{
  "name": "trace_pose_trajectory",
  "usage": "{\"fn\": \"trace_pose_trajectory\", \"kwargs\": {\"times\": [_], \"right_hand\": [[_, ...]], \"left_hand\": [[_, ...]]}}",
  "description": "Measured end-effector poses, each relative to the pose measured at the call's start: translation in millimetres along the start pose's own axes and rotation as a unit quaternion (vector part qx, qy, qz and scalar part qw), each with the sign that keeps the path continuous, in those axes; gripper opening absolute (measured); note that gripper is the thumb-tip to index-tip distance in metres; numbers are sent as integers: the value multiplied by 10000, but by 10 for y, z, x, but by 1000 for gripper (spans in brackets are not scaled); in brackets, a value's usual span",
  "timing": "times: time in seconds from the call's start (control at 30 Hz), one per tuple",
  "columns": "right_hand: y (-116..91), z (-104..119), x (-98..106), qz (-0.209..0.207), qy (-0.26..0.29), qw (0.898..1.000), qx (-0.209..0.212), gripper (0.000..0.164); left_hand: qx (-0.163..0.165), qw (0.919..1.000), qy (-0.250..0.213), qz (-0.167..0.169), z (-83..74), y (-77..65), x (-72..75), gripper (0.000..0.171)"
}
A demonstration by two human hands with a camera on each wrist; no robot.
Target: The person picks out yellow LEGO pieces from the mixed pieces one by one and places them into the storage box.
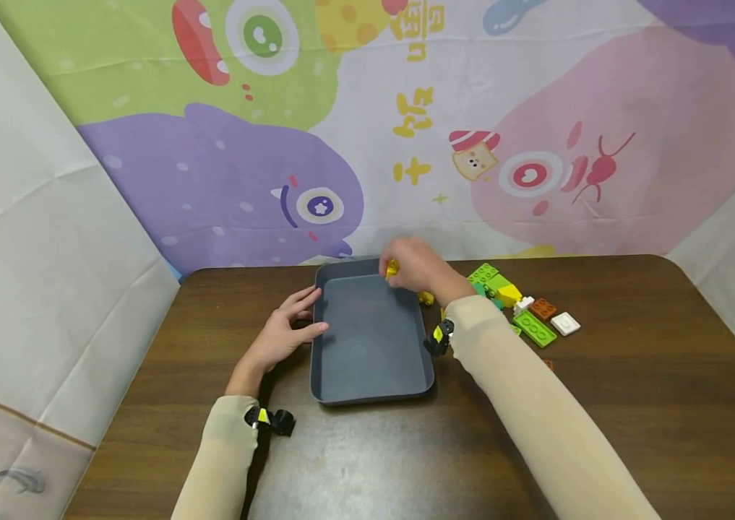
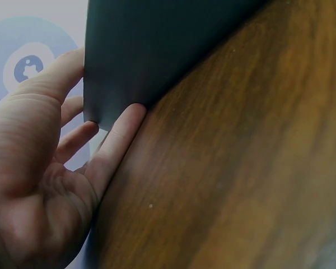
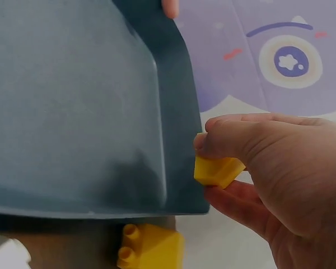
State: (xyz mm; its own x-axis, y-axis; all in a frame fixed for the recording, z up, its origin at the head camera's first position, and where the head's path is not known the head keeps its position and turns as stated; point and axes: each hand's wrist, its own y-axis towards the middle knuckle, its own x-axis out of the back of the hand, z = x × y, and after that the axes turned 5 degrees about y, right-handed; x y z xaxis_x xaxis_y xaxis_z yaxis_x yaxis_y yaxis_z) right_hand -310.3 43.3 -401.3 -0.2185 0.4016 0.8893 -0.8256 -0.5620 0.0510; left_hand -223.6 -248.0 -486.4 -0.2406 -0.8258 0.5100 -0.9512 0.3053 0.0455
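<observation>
A dark grey rectangular tray (image 1: 370, 347) lies on the table, its inside bare. My left hand (image 1: 281, 334) is at its left side, fingers extended against the outer wall and the thumb reaching over the rim; the left wrist view shows the fingertips (image 2: 135, 110) low against the wall. Between thumb and fingers my right hand (image 1: 415, 266) pinches a yellow toy building block (image 3: 215, 170) above the tray's far right corner. Another yellow block (image 3: 151, 246) with round studs sits just outside the tray, below that hand.
Right of the tray lies a loose group of building blocks, among them a light green one (image 1: 534, 328), a brown one (image 1: 543, 309) and a flat white one (image 1: 565, 323). My right forearm partly covers the group. A printed cloth (image 1: 406, 209) hangs behind the table's far edge.
</observation>
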Motion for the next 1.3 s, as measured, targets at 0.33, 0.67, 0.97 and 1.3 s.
{"fn": "trace_pose_trajectory", "kwargs": {"times": [0.33,0.67,0.97,1.3], "right_hand": [[-2,2,-117,266,-213,9994,108,10],[0,3,-193,500,-273,9982,163,7],[-11,20,-259,649,-218,9977,-2,10],[-29,60,-282,879,-217,9959,-70,9]], "left_hand": [[-20,10000,-1,14,-5,2,-1,71],[-60,10000,21,-1,5,-5,-5,71],[-65,9999,76,35,-16,0,3,71],[-42,10000,25,25,-9,-5,-3,72]]}}
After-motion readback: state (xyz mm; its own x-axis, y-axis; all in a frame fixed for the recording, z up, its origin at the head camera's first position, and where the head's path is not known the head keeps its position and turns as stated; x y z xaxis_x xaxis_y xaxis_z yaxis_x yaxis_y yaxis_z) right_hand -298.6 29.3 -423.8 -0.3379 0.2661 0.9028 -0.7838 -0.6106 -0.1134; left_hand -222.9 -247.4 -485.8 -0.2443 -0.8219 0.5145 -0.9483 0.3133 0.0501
